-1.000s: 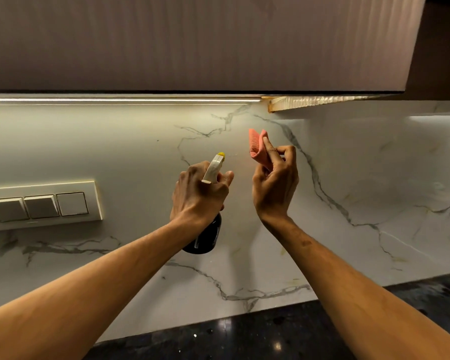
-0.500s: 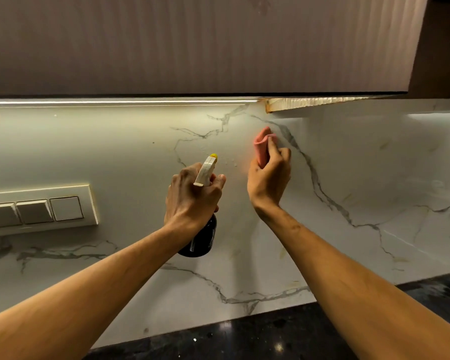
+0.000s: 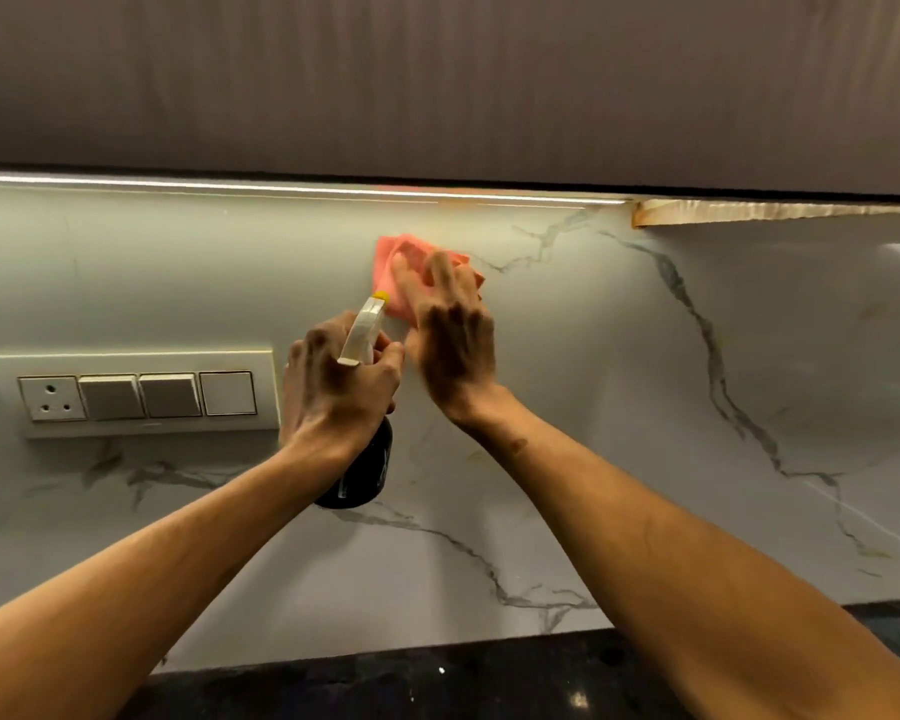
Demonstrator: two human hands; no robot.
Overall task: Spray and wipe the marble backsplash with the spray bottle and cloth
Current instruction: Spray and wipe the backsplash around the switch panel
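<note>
The white marble backsplash [image 3: 619,387] with grey veins fills the middle of the head view. My right hand [image 3: 450,335] presses a pink cloth [image 3: 396,267] flat against the marble with straight fingers, just below the light strip. My left hand [image 3: 333,387] grips a spray bottle [image 3: 365,475] with a dark body, white trigger head and yellow nozzle tip. The nozzle points up at the wall, right beside the cloth's lower left edge. Most of the bottle's neck is hidden by my fingers.
A white switch plate [image 3: 136,394] with a socket and three switches sits on the wall left of the bottle. A dark upper cabinet [image 3: 437,80] hangs above with a lit strip beneath it. A black countertop [image 3: 411,688] runs along the bottom.
My right hand went from pinching the bunched cloth off the wall to pressing it spread flat on the marble, further up and left. The view shifted left, showing more of the switch plate.
</note>
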